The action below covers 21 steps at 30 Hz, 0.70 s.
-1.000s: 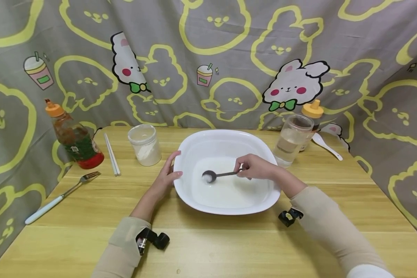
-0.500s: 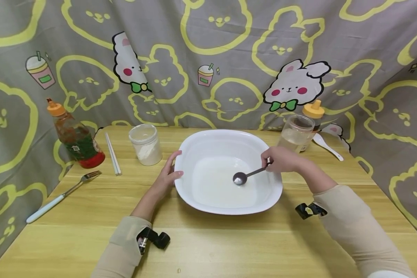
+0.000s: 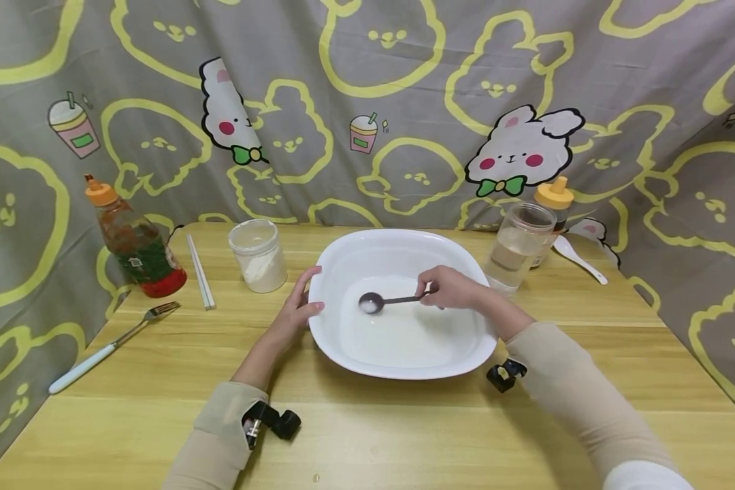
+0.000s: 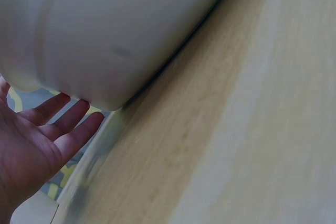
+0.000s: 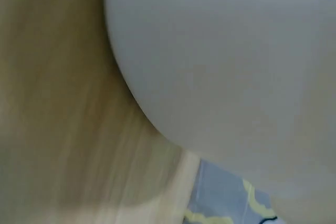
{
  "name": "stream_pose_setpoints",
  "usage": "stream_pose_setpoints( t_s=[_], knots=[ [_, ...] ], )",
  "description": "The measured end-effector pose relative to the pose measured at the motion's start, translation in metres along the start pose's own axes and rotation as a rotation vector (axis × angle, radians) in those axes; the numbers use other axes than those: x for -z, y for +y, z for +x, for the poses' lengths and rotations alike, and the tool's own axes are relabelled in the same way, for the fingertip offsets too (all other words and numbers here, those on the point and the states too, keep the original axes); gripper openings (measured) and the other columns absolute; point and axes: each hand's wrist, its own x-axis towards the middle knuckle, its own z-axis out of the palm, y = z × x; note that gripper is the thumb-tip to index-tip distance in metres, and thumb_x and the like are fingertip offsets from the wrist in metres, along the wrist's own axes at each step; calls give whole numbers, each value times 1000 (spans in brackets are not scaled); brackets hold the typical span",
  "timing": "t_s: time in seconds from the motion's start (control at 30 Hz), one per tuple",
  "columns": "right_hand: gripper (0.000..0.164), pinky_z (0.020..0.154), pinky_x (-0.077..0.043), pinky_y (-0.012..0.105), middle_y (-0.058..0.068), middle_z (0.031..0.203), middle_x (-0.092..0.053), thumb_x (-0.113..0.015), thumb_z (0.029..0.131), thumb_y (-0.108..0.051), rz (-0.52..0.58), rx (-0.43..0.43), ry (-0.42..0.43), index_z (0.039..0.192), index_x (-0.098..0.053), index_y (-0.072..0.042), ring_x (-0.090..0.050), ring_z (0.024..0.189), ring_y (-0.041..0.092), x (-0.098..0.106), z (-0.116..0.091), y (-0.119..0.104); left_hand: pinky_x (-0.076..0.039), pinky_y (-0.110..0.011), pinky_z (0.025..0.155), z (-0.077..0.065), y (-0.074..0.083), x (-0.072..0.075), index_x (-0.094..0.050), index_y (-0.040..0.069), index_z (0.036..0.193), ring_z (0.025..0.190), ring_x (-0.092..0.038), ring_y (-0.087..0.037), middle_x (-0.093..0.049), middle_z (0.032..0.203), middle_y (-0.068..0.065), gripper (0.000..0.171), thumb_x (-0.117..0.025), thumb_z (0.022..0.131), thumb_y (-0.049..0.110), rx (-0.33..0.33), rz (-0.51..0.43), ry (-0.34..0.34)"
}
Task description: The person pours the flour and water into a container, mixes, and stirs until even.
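A white oval basin (image 3: 392, 255) with a shallow pale liquid in it stands in the middle of the table. My left hand (image 3: 295, 309) holds its left side, thumb at the rim; in the left wrist view, fingertips (image 4: 79, 109) meet the outer wall. Between thumb and fingers, my right hand (image 3: 450, 289) pinches the handle of a dark spoon (image 3: 371, 303). The round bowl of that spoon is at the liquid, left of the basin's centre, with something whitish in it. Only the basin's outside (image 5: 220, 77) fills the right wrist view; the right hand is hidden there.
To the left are a jar of white powder (image 3: 260, 262), chopsticks (image 3: 201, 272), a fork (image 3: 113, 347) and a red sauce bottle (image 3: 141, 252). A jar of clear liquid (image 3: 514, 252), a yellow-capped bottle (image 3: 554, 195) and a white spoon (image 3: 578, 258) stand or lie at the right.
The right hand has swept the dark spoon rightwards through the basin, then back left to nearly where it was a second ago. The left hand keeps its place on the basin.
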Motion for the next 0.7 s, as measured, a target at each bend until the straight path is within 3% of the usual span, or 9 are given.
stream_pose_setpoints(
  t_s=[0.17, 0.33, 0.53, 0.7],
  knots=[
    [7, 42, -31, 20, -1, 47, -44, -56, 78, -1, 80, 59, -147, 83, -61, 1, -37, 43, 10, -8, -6, -6, -51, -39, 61, 1, 0, -1, -19, 15, 134, 93, -46, -45, -35, 117, -34, 64, -47, 76, 10, 1, -4, -8],
    [6, 44, -30, 18, -5, 49, -42, -57, 76, 0, 8, 99, -249, 79, -62, -3, -34, 45, 6, 0, -23, -10, -51, -39, 61, 1, 0, -1, -20, 15, 134, 96, -43, -46, -35, 117, -34, 64, -48, 76, 10, 2, -8, -3],
    [14, 46, -29, 19, -7, 53, -42, -55, 69, 5, -146, 89, -263, 68, -60, -8, -34, 48, 5, 29, -46, -14, -51, -40, 61, 0, -1, 0, -19, 15, 134, 94, -46, -41, -35, 117, -33, 65, -48, 76, 11, -1, -10, -3],
    [19, 46, -32, 21, -5, 58, -46, -52, 66, 9, -258, 25, -203, 64, -57, -9, -37, 50, 8, 52, -57, -14, -51, -40, 62, 0, 0, 0, -18, 16, 134, 97, -42, -49, -32, 119, -36, 66, -48, 76, 11, 3, -16, -9]
  ],
)
